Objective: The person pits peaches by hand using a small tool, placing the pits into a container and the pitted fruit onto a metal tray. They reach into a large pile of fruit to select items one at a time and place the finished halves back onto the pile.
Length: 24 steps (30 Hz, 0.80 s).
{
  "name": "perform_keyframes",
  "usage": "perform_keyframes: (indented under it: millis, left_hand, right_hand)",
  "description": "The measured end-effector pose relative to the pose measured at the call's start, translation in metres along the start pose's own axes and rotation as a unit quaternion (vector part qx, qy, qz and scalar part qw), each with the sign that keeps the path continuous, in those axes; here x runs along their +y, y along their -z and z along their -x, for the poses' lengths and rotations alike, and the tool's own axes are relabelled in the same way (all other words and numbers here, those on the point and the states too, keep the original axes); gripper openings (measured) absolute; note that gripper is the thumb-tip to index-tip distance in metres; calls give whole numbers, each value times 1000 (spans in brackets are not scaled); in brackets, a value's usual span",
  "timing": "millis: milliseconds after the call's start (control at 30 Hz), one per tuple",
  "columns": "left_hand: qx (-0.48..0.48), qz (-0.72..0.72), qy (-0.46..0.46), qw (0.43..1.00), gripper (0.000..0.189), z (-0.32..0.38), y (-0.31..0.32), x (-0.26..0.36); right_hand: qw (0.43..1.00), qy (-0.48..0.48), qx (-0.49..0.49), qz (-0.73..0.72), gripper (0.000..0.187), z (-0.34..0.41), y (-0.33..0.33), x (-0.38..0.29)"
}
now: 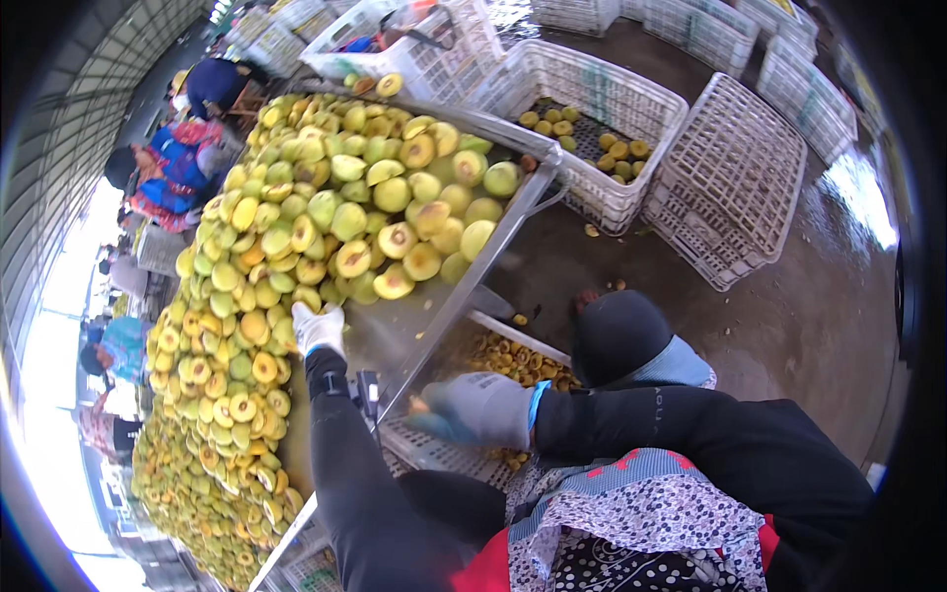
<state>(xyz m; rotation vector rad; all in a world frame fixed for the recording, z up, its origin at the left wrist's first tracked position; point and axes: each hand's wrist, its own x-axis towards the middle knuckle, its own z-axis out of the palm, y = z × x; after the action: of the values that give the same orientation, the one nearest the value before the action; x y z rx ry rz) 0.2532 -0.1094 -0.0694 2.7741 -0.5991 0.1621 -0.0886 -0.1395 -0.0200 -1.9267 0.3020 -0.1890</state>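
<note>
Yellow-green stone fruit (348, 222), much of it halved with the brown pit hollow showing, is heaped on a metal-topped table (385, 340). My left hand (319, 329), in a white glove, reaches the near edge of the heap. Its fingertips touch fruit there, and whether they grip a piece is hidden. Nearer my body, my right hand (481, 409) wears a grey glove and is blurred by motion. It is over a plastic crate (444, 451) beside the table edge; what its fingers hold is unclear. Small brown-yellow pieces (521, 359) lie below it.
A metal rim (510, 211) edges the table. Beyond it stand a white crate (621, 81) with some fruit inside and an overturned crate (732, 163) on the wet floor (710, 325). Several people, including one in blue (174, 174), are along the table's far side.
</note>
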Motion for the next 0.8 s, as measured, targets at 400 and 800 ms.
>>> perform_keyframes:
  millis: [400,800]
  left_hand:
    - [-268,541,-200,772,59,40,124,140]
    - [-183,-164,-383,890,65,-3,4,238]
  right_hand:
    - [999,12,-25,37,42,14,15,8]
    - [993,5,-33,112,30,17,18,13]
